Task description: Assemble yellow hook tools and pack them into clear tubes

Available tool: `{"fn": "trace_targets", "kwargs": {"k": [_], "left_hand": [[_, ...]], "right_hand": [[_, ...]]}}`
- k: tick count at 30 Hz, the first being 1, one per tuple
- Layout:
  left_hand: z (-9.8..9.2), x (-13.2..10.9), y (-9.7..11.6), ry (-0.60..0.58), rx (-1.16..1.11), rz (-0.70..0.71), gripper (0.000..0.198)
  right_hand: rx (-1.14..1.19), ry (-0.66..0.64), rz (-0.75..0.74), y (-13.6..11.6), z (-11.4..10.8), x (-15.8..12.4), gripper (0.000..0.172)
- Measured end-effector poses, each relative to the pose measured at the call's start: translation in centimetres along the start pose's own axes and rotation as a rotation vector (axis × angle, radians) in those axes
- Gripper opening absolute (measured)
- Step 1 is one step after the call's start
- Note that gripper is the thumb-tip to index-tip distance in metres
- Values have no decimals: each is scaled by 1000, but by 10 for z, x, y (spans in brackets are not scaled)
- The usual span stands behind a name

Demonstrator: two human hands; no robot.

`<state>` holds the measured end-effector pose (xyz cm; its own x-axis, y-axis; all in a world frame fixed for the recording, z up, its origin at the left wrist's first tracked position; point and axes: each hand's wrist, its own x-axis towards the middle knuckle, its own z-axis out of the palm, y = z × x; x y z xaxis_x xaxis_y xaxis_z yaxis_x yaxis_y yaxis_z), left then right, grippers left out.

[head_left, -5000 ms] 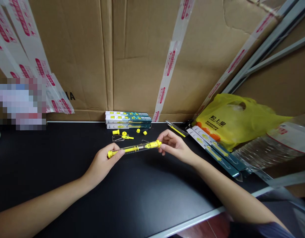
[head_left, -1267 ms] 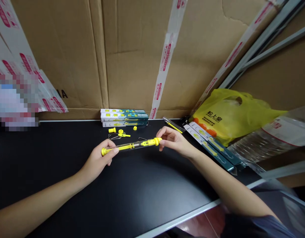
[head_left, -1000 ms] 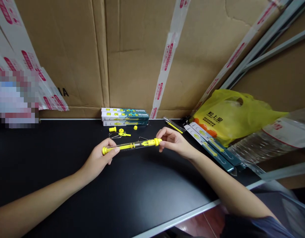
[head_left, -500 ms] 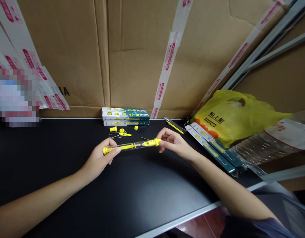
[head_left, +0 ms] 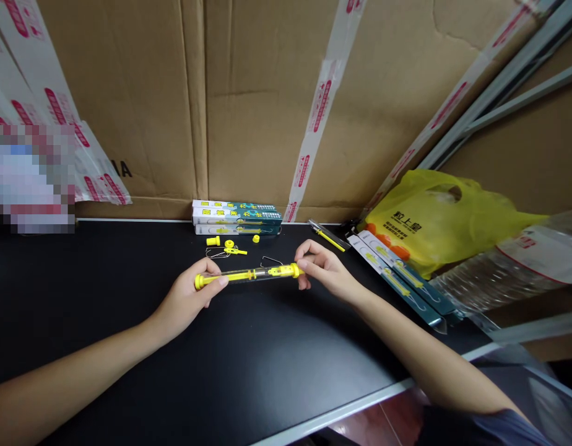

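A clear tube with yellow parts and a spring inside (head_left: 239, 275) is held level above the black table (head_left: 249, 371). My left hand (head_left: 193, 287) wraps round its left end, thumb on top, beside the yellow end cap. At the other end, my right hand (head_left: 319, 265) pinches the yellow cap between thumb and fingers. Behind the tube lie a bent wire hook (head_left: 270, 260), small yellow caps (head_left: 213, 241), a yellow piece (head_left: 234, 252) and wire hooks (head_left: 214, 253).
Printed boxes (head_left: 237, 220) are stacked against the cardboard (head_left: 267, 124). Another spring tube (head_left: 327, 236) lies right of them. Farther right are two more boxes (head_left: 392, 272), a yellow plastic bag (head_left: 434, 217) and clear plastic packaging (head_left: 490, 279). A metal edge (head_left: 351, 406) borders the table.
The yellow piece at the tube's right end has moved left into the tube, and the cap there now sits against the tube's end. My left hand still holds the other end.
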<state>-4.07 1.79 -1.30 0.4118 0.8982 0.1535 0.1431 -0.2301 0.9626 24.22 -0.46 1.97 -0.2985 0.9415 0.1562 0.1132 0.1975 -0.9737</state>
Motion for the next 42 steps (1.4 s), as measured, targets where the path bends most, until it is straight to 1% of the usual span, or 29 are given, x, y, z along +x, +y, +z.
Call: {"fn": "trace_targets", "kwargs": {"k": [4,9,16,24,31,33,35,38,42], "left_hand": [[0,0,-1,2,-7,5,26],[0,0,0,9,-13,3,26],[0,0,0,17,-14,-1,26],[0,0,0,6,-18,5,26],[0,0,-1,-9,-4,1,25],[-1,0,0,-11,-3,-5,25],[-1,-1,0,-7,-1,-10,25],[0,-1,0,-10,3,-16,26],[0,-1,1,-13,11,-17,26]], "right_hand": [[1,-9,8,-3,0,-1,28],[53,-89,18,-6,-2,-3,32],[23,-109,27,-4,-3,-3,29],[-57,-58,27,0,-4,0,31],[-306,-48,27,2,-2,-3,41],[-349,-33,12,2,0,-3,41],[-340,10,-8,2,2,-3,36],[-266,99,-41,3,5,-2,27],[-210,160,-75,4,8,-2,26]]}}
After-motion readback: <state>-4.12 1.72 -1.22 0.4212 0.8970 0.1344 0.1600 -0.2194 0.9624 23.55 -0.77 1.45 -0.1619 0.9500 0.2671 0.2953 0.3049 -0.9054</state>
